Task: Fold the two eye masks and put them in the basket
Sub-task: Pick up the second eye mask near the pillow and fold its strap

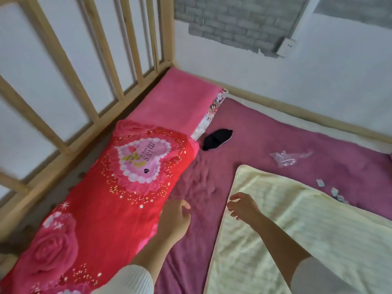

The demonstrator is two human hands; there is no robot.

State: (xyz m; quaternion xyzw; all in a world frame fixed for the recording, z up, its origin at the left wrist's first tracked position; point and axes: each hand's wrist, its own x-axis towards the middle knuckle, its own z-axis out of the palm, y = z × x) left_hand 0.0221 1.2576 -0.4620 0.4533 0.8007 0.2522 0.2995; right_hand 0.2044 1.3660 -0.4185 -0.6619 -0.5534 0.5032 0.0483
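One black eye mask (216, 139) lies on the purple bed sheet (265, 141), close to the pink pillow's corner. A second mask and a basket are not in view. My left hand (177, 217) hovers over the sheet at the edge of the red quilt, fingers loosely curled and holding nothing. My right hand (241, 205) is beside it, over the corner of the pale yellow blanket, fingers spread and empty. Both hands are well short of the mask.
A red rose-print quilt (101, 198) and a pink pillow (176, 102) lie along the wooden bed rail (84, 124) on the left. A pale yellow blanket (297, 230) covers the right foreground. A clear plastic wrapper (288, 158) and small paper scraps (331, 189) lie on the sheet.
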